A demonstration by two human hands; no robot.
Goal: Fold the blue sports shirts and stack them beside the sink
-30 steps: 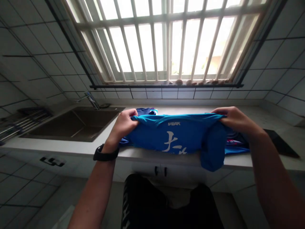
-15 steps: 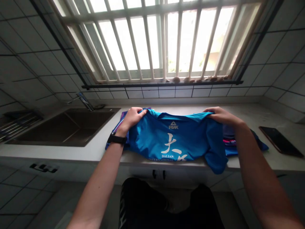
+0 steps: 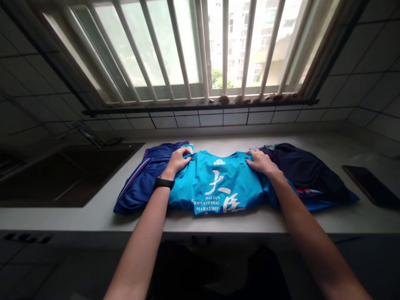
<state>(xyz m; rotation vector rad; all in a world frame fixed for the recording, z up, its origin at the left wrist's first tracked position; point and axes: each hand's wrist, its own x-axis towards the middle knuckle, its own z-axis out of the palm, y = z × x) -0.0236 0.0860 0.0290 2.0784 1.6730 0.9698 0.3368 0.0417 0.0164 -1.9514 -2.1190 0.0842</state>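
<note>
A bright blue T-shirt [image 3: 215, 183] with white lettering lies partly folded on the counter, its collar toward the window. My left hand [image 3: 179, 161] is closed on its left shoulder, the thumb pointing inward along the cloth. At the other shoulder, my right hand [image 3: 261, 161] has its fingers curled onto the fabric. Folded dark blue clothing [image 3: 140, 175] with a striped edge sits beside my left wrist. Beyond my right forearm is a pile of dark navy clothing [image 3: 306, 166] with blue and pink parts showing underneath. The shirt's lower part is tucked out of sight.
A dark sink [image 3: 71, 175] with a faucet [image 3: 87, 133] is set into the white counter [image 3: 218, 225] at the left. A black phone [image 3: 371, 185] lies on the right. Behind the counter is a barred window [image 3: 200, 50] with small objects along its sill.
The T-shirt has come down from being held up and now rests on the counter. My hands have moved closer together, and more of the clothing on both sides shows.
</note>
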